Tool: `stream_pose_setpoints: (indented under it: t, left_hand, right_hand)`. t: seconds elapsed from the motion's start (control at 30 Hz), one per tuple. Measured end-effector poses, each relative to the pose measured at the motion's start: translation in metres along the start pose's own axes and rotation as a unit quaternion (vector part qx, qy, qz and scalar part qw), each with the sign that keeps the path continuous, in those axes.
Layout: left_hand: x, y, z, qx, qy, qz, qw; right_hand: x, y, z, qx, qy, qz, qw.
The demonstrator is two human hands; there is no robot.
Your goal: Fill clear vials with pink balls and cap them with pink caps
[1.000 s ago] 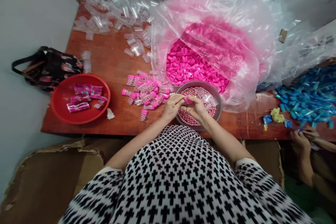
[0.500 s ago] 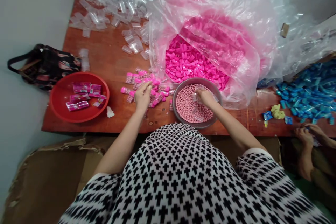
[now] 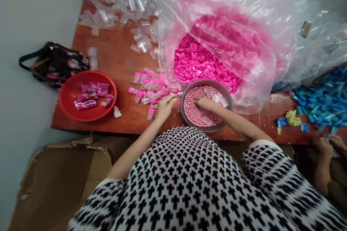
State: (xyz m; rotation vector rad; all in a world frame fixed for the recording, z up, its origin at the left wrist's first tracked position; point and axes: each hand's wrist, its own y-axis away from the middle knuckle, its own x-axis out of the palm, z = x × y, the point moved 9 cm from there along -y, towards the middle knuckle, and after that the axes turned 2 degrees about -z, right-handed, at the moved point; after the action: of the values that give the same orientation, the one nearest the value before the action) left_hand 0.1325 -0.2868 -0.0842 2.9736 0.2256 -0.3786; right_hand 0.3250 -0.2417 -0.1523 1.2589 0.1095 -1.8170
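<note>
A grey bowl [image 3: 183, 115] full of small pink beads [image 3: 191, 110] stands at the table's front edge, with several clear plastic tubes [image 3: 217, 97] lying on the beads. My right hand [image 3: 206, 104] reaches into it, fingers drawn together and their tips among the beads; what they grip is hidden. Just left of the bowl, my left hand [image 3: 165, 108] is raised with its fingers pinched, and I cannot make out anything in them. Beside and behind it lies a pile of bead-filled tubes with pink caps [image 3: 151, 86].
Behind the bowl a large clear bag [image 3: 260, 75] spills loose pink caps [image 3: 195, 59]. Empty clear tubes [image 3: 143, 39] lie farther back. On the left are a red basin [image 3: 66, 110] with pink packets and a black handbag [image 3: 54, 63]. Another person's hands [image 3: 325, 146] are at the right, near blue pieces [image 3: 322, 97].
My left hand has moved right, from the pile of capped tubes toward the bowl. My right hand has shifted slightly left, its fingertips now lower in the beads. The view has shifted a little.
</note>
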Motion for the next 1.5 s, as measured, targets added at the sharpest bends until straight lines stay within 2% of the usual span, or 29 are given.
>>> stream_pose_setpoints:
  t: [0.13, 0.23, 0.3, 0.37, 0.43, 0.53, 0.63, 0.73, 0.83, 0.9, 1.07, 1.2, 1.3, 1.5]
  left_hand:
    - [0.01, 0.004, -0.004, 0.012, -0.024, 0.01, 1.0]
    - [0.026, 0.003, -0.008, 0.032, -0.05, 0.032, 0.998]
    - [0.044, 0.003, -0.015, 0.05, -0.068, 0.064, 0.994]
    - [0.065, 0.004, -0.025, 0.069, -0.074, 0.105, 0.989]
    - [0.084, 0.006, -0.035, 0.083, -0.06, 0.139, 0.985]
    - [0.1, 0.006, -0.043, 0.07, -0.029, 0.149, 0.986]
    - [0.103, 0.002, -0.038, 0.025, 0.004, 0.138, 0.99]
    - [0.106, 0.001, -0.032, 0.001, 0.046, 0.157, 0.987]
    - [0.111, 0.001, -0.027, -0.009, 0.083, 0.192, 0.978]
    - [0.113, 0.001, -0.026, -0.009, 0.09, 0.209, 0.974]
    - [0.113, 0.001, -0.025, 0.015, 0.047, 0.23, 0.972]
    - [0.112, 0.003, -0.025, 0.06, -0.002, 0.232, 0.971]
    - [0.111, 0.003, -0.027, 0.092, -0.044, 0.223, 0.969]
    - [0.11, -0.001, -0.025, 0.128, -0.094, 0.226, 0.961]
  right_hand:
    - [0.007, 0.006, 0.004, 0.014, -0.071, -0.038, 0.997]
    - [-0.003, 0.023, -0.002, 0.033, -0.17, -0.091, 0.981]
    - [-0.015, 0.037, -0.007, 0.044, -0.304, -0.149, 0.94]
    - [-0.026, 0.05, -0.009, 0.053, -0.429, -0.199, 0.879]
    - [-0.031, 0.059, -0.006, 0.06, -0.495, -0.228, 0.836]
    - [-0.036, 0.066, 0.003, 0.067, -0.53, -0.249, 0.808]
    - [-0.049, 0.073, 0.008, 0.058, -0.496, -0.269, 0.823]
    - [-0.073, 0.084, 0.014, 0.014, -0.414, -0.289, 0.863]
    - [-0.09, 0.089, 0.028, -0.046, -0.315, -0.269, 0.909]
    - [-0.094, 0.09, 0.035, -0.066, -0.268, -0.253, 0.927]
    - [-0.086, 0.084, 0.045, -0.059, -0.232, -0.203, 0.949]
    - [-0.073, 0.076, 0.054, -0.035, -0.112, -0.115, 0.986]
    - [-0.065, 0.071, 0.051, 0.003, -0.037, -0.081, 0.996]
    - [-0.059, 0.058, 0.039, 0.03, -0.081, -0.078, 0.993]
